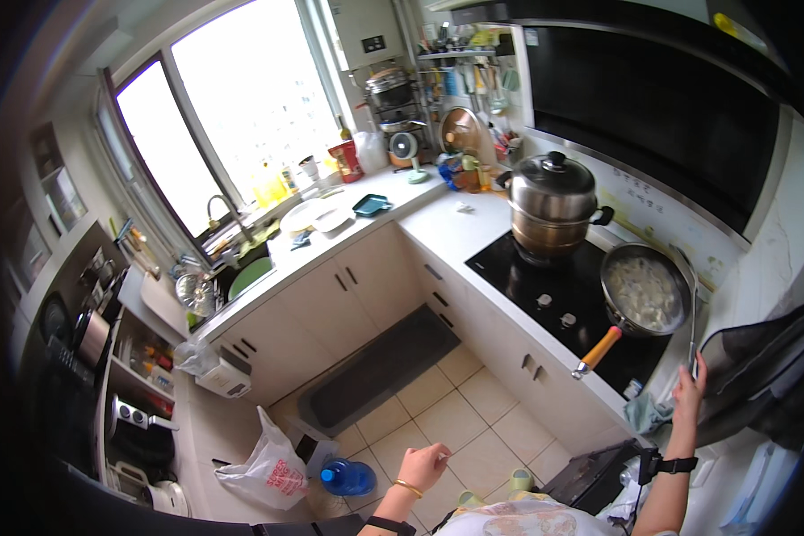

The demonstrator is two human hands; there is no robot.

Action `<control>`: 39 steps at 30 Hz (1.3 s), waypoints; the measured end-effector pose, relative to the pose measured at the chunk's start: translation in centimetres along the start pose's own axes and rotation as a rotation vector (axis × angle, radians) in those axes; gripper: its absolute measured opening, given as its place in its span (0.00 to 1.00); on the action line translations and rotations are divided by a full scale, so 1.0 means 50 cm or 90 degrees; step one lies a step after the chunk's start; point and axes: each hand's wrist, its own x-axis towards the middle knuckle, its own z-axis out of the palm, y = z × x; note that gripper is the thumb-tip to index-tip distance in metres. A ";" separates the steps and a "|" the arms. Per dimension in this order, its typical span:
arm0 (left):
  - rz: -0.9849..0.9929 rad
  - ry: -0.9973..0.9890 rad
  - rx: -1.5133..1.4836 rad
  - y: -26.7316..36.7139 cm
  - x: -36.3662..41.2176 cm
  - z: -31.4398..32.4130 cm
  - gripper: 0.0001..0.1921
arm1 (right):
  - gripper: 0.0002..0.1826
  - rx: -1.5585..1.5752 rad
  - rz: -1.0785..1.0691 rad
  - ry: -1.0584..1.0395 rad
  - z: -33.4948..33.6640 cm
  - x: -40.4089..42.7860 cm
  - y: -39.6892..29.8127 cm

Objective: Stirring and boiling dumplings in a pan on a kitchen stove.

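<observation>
My right hand (690, 385) is closed on the handle of a long metal utensil (694, 301), which stands upright along the right side of a frying pan; its far end is hard to make out. The frying pan (647, 288), with a wooden handle, sits on the black cooktop (516, 288) and holds pale pieces of food in liquid. Farther back on the cooktop stands a lidded steel steamer pot (551, 201). Over the tiled floor hangs my left hand (426, 466), loosely curled, with nothing plainly in it.
A blue-green cloth (647, 413) lies at the counter edge below my right hand. Dark fabric (764, 368) hangs at the right. A water bottle (348, 478) and a plastic bag (268, 469) are low at the left. Plates (331, 218) lie beside the sink (251, 276).
</observation>
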 end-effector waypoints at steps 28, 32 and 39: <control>0.093 0.135 -0.009 -0.104 -0.001 -0.104 0.06 | 0.05 0.269 0.125 -0.080 0.071 -0.092 -0.095; 0.071 0.127 -0.005 -0.073 0.023 -0.137 0.05 | 0.05 0.269 0.119 -0.077 0.072 -0.073 -0.100; 0.096 0.134 0.015 -0.052 0.068 -0.126 0.06 | 0.08 0.251 0.123 -0.088 0.064 -0.025 -0.107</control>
